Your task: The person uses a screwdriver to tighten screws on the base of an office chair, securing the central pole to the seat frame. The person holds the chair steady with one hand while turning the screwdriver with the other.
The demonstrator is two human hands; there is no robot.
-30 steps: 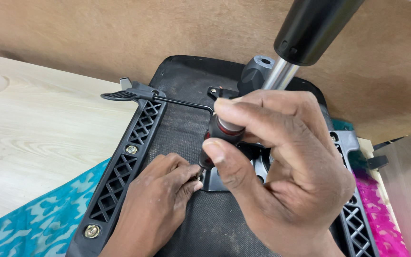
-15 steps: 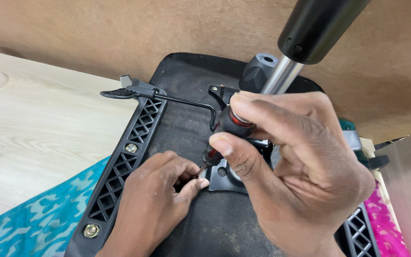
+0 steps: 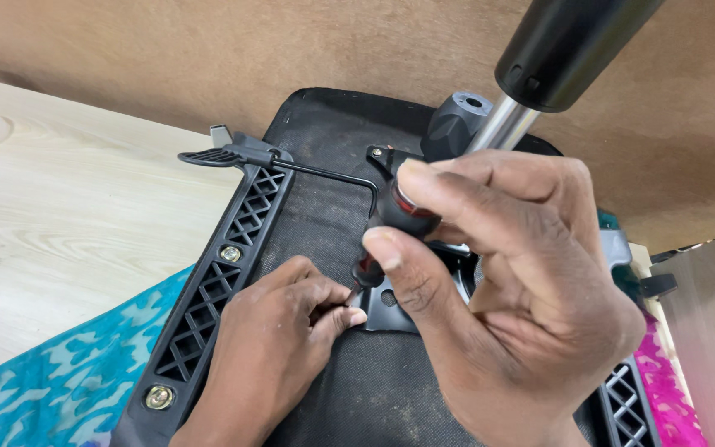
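Note:
An upturned black office chair seat (image 3: 333, 157) lies on a light wooden table (image 3: 59, 199). My right hand (image 3: 515, 306) grips a black and red screwdriver (image 3: 386, 228), held upright with its tip down at the metal mechanism plate (image 3: 386, 302) under the seat. My left hand (image 3: 279, 339) rests on the seat, fingertips pinched at the screwdriver's tip; what they hold is hidden. The chair's silver gas column with a black cover (image 3: 556, 50) rises toward the camera behind my right hand.
A black lattice plastic bracket (image 3: 225, 265) with brass bolts runs along the seat's left edge. A thin black lever (image 3: 291, 165) ends in a paddle at the left. Teal patterned cloth (image 3: 59, 381) lies at the lower left, pink cloth (image 3: 664, 389) at the right. A brown board (image 3: 208, 58) stands behind.
My right hand has turned on the screwdriver handle, fingers shifting round it. My left hand stays pinched at the tip. The view has drifted slightly.

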